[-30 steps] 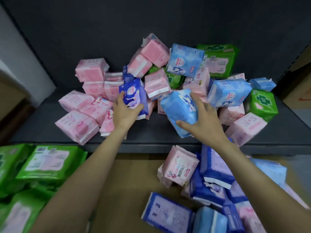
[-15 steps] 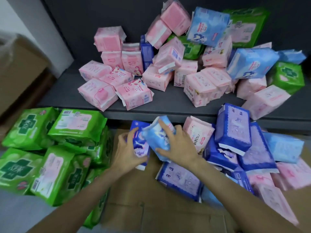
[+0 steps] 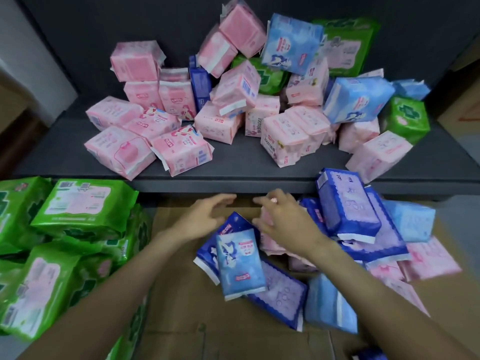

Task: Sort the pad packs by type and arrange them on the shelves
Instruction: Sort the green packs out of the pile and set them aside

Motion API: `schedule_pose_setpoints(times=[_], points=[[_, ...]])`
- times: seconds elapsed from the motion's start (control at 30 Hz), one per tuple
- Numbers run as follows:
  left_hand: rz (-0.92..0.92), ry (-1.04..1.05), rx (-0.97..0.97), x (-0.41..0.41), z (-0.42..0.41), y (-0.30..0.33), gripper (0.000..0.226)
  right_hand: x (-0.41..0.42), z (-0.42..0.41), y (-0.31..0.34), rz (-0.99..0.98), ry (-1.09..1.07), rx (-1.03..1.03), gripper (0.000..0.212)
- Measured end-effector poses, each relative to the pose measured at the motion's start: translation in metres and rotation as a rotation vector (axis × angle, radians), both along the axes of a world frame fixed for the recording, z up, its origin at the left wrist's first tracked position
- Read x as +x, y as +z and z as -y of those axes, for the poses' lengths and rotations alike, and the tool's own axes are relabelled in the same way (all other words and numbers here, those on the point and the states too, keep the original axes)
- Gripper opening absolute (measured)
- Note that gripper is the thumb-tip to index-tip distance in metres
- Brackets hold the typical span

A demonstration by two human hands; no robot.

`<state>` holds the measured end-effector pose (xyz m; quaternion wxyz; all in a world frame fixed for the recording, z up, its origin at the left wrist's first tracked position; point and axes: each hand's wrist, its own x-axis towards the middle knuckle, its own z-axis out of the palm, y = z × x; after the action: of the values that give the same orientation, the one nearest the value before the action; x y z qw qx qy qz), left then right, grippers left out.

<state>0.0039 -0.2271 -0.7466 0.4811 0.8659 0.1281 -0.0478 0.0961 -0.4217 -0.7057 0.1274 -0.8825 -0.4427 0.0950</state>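
A light blue pad pack (image 3: 240, 263) lies on a dark blue pack (image 3: 207, 252) on the cardboard below the shelf. My left hand (image 3: 204, 216) hovers just above them with relaxed fingers, holding nothing. My right hand (image 3: 281, 220) is beside it, fingers spread and empty, over a pink pack (image 3: 270, 245). Blue packs (image 3: 348, 203) pile up at the right. The dark shelf (image 3: 233, 162) carries a jumble of pink packs (image 3: 179, 149), light blue packs (image 3: 358, 100) and green packs (image 3: 406, 119).
Green packs (image 3: 83, 206) are stacked at the lower left. Brown cardboard (image 3: 187, 307) covers the floor under my arms. A white wall panel (image 3: 28, 58) stands at the left, and a cardboard box (image 3: 465, 107) at the far right.
Both hands carried a dark blue and a light blue pack from the shelf down to the cardboard and let them go. The hands now hover empty above them.
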Motion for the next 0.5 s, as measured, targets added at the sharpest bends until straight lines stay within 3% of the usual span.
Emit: schedule_pose_setpoints(times=[0.1, 0.2, 0.37, 0.43, 0.5], points=[[0.167, 0.045, 0.182, 0.021, -0.001, 0.027, 0.044, 0.034, 0.003, 0.016, 0.035, -0.087, 0.193, 0.040], [0.279, 0.118, 0.241, 0.055, 0.004, 0.043, 0.051, 0.078, 0.003, 0.028, 0.095, -0.186, 0.234, 0.041], [0.196, 0.170, 0.259, 0.136, 0.020, 0.050, 0.099, 0.147, 0.004, 0.045, 0.135, -0.265, 0.155, 0.053], [0.157, 0.168, 0.238, 0.165, 0.033, 0.054, 0.104, 0.171, 0.005, 0.051, 0.154, -0.234, 0.099, 0.062], [0.115, 0.144, 0.251, 0.186, 0.045, 0.053, 0.093, 0.194, 0.003, 0.053, 0.172, -0.164, 0.025, 0.072]])
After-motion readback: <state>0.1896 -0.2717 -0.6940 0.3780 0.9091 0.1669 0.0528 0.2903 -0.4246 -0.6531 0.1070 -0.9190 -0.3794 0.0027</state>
